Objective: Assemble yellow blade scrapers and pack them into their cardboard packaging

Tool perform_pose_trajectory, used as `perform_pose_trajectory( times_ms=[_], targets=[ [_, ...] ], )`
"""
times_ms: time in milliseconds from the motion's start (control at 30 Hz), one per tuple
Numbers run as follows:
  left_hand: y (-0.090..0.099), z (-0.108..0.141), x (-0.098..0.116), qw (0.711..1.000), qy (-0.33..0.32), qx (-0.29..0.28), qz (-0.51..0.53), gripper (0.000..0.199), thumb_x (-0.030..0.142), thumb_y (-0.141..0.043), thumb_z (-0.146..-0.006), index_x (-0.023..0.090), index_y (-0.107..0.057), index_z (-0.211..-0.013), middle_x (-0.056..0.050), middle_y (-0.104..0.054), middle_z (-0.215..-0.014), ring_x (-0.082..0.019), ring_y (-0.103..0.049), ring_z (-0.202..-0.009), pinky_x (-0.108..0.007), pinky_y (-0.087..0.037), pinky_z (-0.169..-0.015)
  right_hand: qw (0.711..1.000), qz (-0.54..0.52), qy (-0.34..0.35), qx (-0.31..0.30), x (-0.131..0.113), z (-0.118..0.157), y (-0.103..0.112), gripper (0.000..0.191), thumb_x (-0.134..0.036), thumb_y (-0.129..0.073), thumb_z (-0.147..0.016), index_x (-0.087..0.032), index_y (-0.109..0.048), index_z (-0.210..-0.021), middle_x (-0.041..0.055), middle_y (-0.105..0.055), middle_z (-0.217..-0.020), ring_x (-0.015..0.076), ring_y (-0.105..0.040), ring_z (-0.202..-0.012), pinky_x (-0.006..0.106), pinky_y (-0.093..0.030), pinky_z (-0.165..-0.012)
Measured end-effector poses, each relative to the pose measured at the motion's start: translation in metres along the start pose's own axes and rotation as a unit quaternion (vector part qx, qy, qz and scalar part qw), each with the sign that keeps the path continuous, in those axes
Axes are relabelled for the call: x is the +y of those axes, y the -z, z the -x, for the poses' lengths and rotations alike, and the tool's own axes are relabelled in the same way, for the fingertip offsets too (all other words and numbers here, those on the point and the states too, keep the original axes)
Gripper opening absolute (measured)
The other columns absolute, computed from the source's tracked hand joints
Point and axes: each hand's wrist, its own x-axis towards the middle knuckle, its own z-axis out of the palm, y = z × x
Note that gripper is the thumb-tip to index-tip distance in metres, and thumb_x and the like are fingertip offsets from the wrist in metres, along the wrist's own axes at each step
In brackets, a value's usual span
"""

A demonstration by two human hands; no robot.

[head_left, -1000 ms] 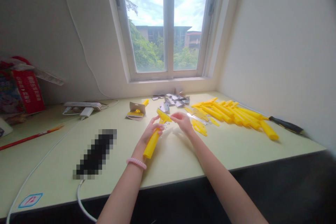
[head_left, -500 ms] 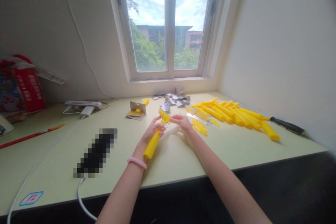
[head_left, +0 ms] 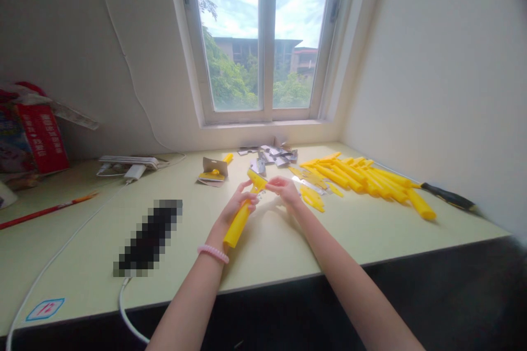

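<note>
A yellow scraper [head_left: 237, 226] with a thick round handle and a flat wide head is tilted in front of me, its head pointing away. My left hand [head_left: 231, 207] is closed around its neck, and the handle's end sticks out toward my wrist. With fingertips pinched, my right hand [head_left: 288, 193] grips the right corner of the scraper's head; whether a smaller part is between these fingers is hidden. Small metal pieces [head_left: 260, 196], too small to name, show just below the head. Flat yellow plastic pieces [head_left: 312, 198] lie right of my right hand.
Yellow handles [head_left: 362, 178] are piled at the right beside a black-handled screwdriver [head_left: 448, 197]. Silvery folded pieces [head_left: 274, 154] lie near the window. A carded yellow scraper [head_left: 213, 173], a power strip [head_left: 127, 162], a blurred-out black object [head_left: 150, 238] and cables are on the left.
Both hands keep the same hold on the scraper, with barely any finger movement. The whole view has shifted slightly; nothing on the table has visibly been moved.
</note>
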Motion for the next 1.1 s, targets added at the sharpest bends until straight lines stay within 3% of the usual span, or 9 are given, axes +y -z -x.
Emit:
perform_pose_trajectory(
  times_ms=[100, 200, 333, 400, 500, 700, 900, 1000, 1100],
  targets=[
    [0.001, -0.001, 0.001, 1.000, -0.005, 0.008, 0.012, 0.056, -0.001, -0.051, -0.067, 0.023, -0.034, -0.115, -0.004, -0.050, -0.085, -0.001, -0.044, -0.051, -0.010, -0.031, -0.043, 0.999, 0.041, 0.004, 0.005, -0.002, -0.003, 0.002, 0.027, -0.039, -0.066, -0.058, -0.017, -0.065, -0.072, 0.0025, -0.065, -0.069, 0.0154, -0.056, -0.063, 0.027, -0.039, -0.059],
    [0.003, -0.003, 0.001, 0.999, -0.011, 0.024, 0.022, 0.058, -0.002, -0.049, -0.067, 0.023, -0.031, -0.117, -0.006, -0.051, -0.087, -0.001, -0.045, -0.051, -0.009, -0.032, -0.042, 0.985, 0.154, 0.040, 0.066, -0.002, -0.007, 0.012, 0.026, -0.039, -0.055, -0.068, -0.017, -0.066, -0.077, 0.0046, -0.066, -0.077, 0.0173, -0.056, -0.069, 0.029, -0.041, -0.064],
    [0.005, -0.006, 0.001, 0.999, -0.018, 0.046, 0.022, 0.060, -0.001, -0.050, -0.067, 0.023, -0.031, -0.118, -0.005, -0.052, -0.086, -0.001, -0.044, -0.049, -0.010, -0.032, -0.041, 0.884, 0.430, 0.058, 0.176, 0.001, -0.009, 0.031, 0.022, -0.028, -0.053, -0.069, -0.017, -0.066, -0.082, 0.0102, -0.061, -0.090, 0.0245, -0.050, -0.093, 0.036, -0.036, -0.082],
    [0.006, -0.006, 0.002, 0.998, -0.023, 0.055, 0.020, 0.060, -0.001, -0.051, -0.067, 0.023, -0.031, -0.118, -0.004, -0.051, -0.083, -0.002, -0.044, -0.049, -0.010, -0.032, -0.041, 0.833, 0.522, 0.017, 0.183, 0.002, -0.006, 0.036, 0.021, -0.028, -0.055, -0.068, -0.016, -0.067, -0.082, 0.0131, -0.058, -0.096, 0.0282, -0.046, -0.099, 0.038, -0.034, -0.084],
    [0.005, -0.004, 0.002, 0.998, -0.028, 0.059, 0.016, 0.061, -0.002, -0.052, -0.066, 0.022, -0.032, -0.118, -0.003, -0.051, -0.081, -0.002, -0.044, -0.049, -0.010, -0.033, -0.041, 0.795, 0.584, -0.043, 0.157, 0.000, -0.001, 0.036, 0.017, -0.024, -0.054, -0.068, -0.016, -0.066, -0.078, 0.0147, -0.055, -0.099, 0.0301, -0.045, -0.099, 0.038, -0.034, -0.082],
    [0.004, -0.003, 0.003, 0.998, -0.023, 0.061, 0.014, 0.062, -0.002, -0.051, -0.067, 0.023, -0.031, -0.120, -0.001, -0.049, -0.076, -0.002, -0.044, -0.047, -0.010, -0.032, -0.041, 0.786, 0.585, -0.054, 0.191, -0.007, 0.001, 0.039, 0.028, -0.021, -0.051, -0.073, -0.012, -0.060, -0.097, 0.0169, -0.052, -0.103, 0.0314, -0.045, -0.100, 0.040, -0.034, -0.082],
    [0.005, -0.004, 0.002, 0.998, -0.027, 0.059, 0.005, 0.061, -0.001, -0.052, -0.065, 0.021, -0.033, -0.118, 0.002, -0.046, -0.066, -0.003, -0.045, -0.047, -0.010, -0.031, -0.041, 0.776, 0.593, -0.085, 0.195, -0.001, -0.002, 0.050, 0.024, -0.029, -0.056, -0.072, -0.009, -0.064, -0.081, 0.0212, -0.053, -0.100, 0.0361, -0.043, -0.103, 0.044, -0.032, -0.084],
    [0.006, -0.004, 0.002, 0.998, -0.032, 0.053, -0.001, 0.060, -0.001, -0.052, -0.065, 0.021, -0.033, -0.118, 0.002, -0.047, -0.067, -0.003, -0.045, -0.048, -0.011, -0.031, -0.041, 0.789, 0.571, -0.041, 0.226, 0.000, -0.005, 0.051, 0.019, -0.029, -0.057, -0.071, -0.011, -0.063, -0.075, 0.0198, -0.056, -0.094, 0.0349, -0.046, -0.098, 0.045, -0.035, -0.080],
    [0.006, -0.004, 0.001, 0.998, -0.036, 0.053, -0.009, 0.061, -0.002, -0.052, -0.065, 0.021, -0.032, -0.118, 0.000, -0.050, -0.070, -0.004, -0.046, -0.049, -0.011, -0.032, -0.042, 0.822, 0.486, 0.086, 0.284, -0.004, -0.008, 0.051, 0.017, -0.030, -0.051, -0.075, -0.015, -0.059, -0.077, 0.0140, -0.059, -0.085, 0.0280, -0.051, -0.086, 0.041, -0.038, -0.076]
  ],
)
